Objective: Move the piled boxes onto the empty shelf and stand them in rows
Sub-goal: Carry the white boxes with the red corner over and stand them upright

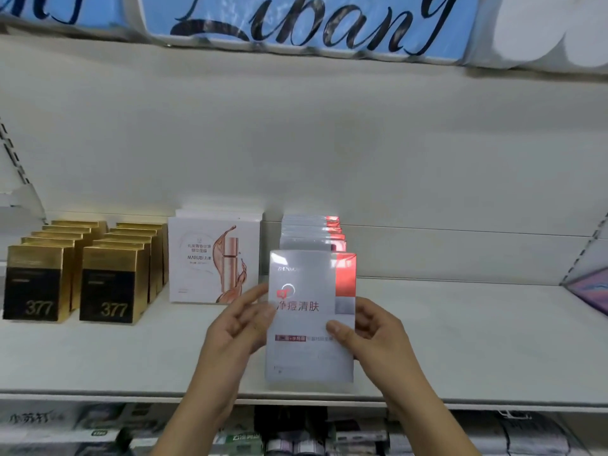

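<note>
A flat silver-white box with a red corner (306, 350) stands upright near the front of the white shelf (460, 340). My right hand (368, 334) grips its right edge, thumb across the front. My left hand (238, 327) touches its left edge with loosely bent fingers. Directly behind it a row of several matching silver-and-red boxes (312, 232) stands one behind another toward the back wall.
Two rows of gold-and-black "377" boxes (108, 284) stand at the left, and a row of white "MARUBI" boxes (214, 261) beside them. A purple package (592, 291) pokes in at the right edge. Blue-lettered packages sit overhead; packed goods fill the shelf below.
</note>
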Motion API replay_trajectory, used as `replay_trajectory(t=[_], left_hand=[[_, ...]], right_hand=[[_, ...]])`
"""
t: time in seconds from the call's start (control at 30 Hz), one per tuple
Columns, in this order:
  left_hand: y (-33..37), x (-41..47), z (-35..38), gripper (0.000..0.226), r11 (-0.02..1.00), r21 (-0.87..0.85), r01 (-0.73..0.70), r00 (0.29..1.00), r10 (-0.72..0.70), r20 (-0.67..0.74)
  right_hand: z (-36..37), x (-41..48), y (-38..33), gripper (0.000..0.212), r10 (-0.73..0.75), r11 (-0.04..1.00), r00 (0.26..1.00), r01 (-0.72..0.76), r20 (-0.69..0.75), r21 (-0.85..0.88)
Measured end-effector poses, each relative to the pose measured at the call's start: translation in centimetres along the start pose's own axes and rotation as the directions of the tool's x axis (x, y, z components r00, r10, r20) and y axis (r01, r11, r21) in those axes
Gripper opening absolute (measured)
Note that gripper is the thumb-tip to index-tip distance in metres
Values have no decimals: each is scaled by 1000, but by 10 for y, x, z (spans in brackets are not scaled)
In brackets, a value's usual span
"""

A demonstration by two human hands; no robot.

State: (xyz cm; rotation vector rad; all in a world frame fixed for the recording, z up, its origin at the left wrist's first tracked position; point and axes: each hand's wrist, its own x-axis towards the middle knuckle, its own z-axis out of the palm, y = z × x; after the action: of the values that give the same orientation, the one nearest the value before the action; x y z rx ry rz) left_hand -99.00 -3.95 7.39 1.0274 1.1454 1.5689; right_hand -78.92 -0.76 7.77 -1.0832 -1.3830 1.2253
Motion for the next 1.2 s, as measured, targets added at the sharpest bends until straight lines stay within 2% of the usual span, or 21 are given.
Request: replay_trajectory(t=[0.17, 0.27, 0.37, 0.47, 0.73, 0.93, 1.03, 1.1, 1.2], left_hand=[[-1, 7, -23, 34, 999, -47, -23, 993, 17, -121], [-3, 1, -30, 31, 999, -23, -28, 991, 25, -132], [-7, -5, -34, 30, 999, 0, -35, 991, 35, -132], [-8, -8, -38, 27, 1000, -8, -23, 986, 21, -168], [0, -9, -47, 27, 999, -18, -34, 979, 30, -200], [10, -13, -38, 27, 991, 48, -121, 989, 125, -83], [15, -9, -17, 48, 973, 98, -208, 977, 201, 77], [11, -7, 8, 51, 969, 70, -237, 953, 218, 211], [-8, -10, 55, 50, 973, 20, -229, 908, 206, 366]], right_hand=[[-7, 26, 6, 26, -5, 997, 997, -1, -74, -76], [-6, 39, 19, 25, -35, 966, 990, -1, -135, -260], [-2, 41, 25, 37, -152, 913, 957, 40, -247, -407], [-2, 41, 29, 45, -204, 898, 933, 59, -295, -435], [7, 46, 27, 44, -162, 897, 946, 23, -280, -441], [1, 27, 8, 53, -173, 930, 942, 60, -288, -363], [-14, 3, -13, 46, -211, 961, 932, 143, -293, -238], [-29, -17, -21, 47, -235, 964, 924, 183, -302, -191], [-59, -53, -24, 51, -258, 958, 897, 190, -358, -213]])
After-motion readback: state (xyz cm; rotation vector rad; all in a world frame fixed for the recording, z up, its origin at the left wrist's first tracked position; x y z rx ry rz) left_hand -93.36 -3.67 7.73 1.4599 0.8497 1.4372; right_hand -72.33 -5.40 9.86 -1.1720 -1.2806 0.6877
